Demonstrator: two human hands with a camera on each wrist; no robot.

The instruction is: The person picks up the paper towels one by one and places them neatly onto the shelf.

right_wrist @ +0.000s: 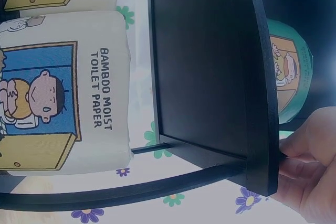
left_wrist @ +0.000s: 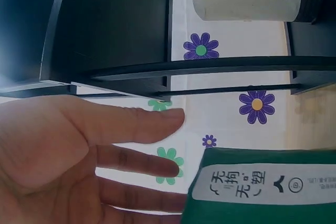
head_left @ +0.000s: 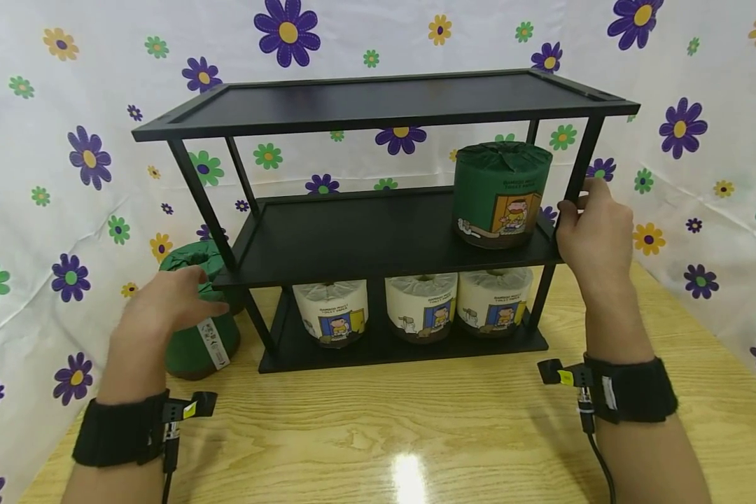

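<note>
A black shelf rack (head_left: 365, 234) has a green-wrapped toilet paper roll (head_left: 502, 196) standing at the right of its middle level. My right hand (head_left: 598, 234) grips the rack's front right post just above that level, its fingers curled at the post in the right wrist view. At the rack's left side, my left hand (head_left: 164, 301) is held over a green-wrapped roll (head_left: 195, 346) with a white label. In the left wrist view its thumb and fingers are extended; some fingertips pass behind the green roll (left_wrist: 273, 156), so contact is hidden.
On the bottom level stand three white-wrapped rolls (head_left: 334, 315), printed with a cartoon figure. Another green roll (head_left: 195, 259) is behind the labelled one, partly covered by the left hand. The wooden table (head_left: 378, 420) lies under the rack, with a flowered cloth (head_left: 365, 42) behind.
</note>
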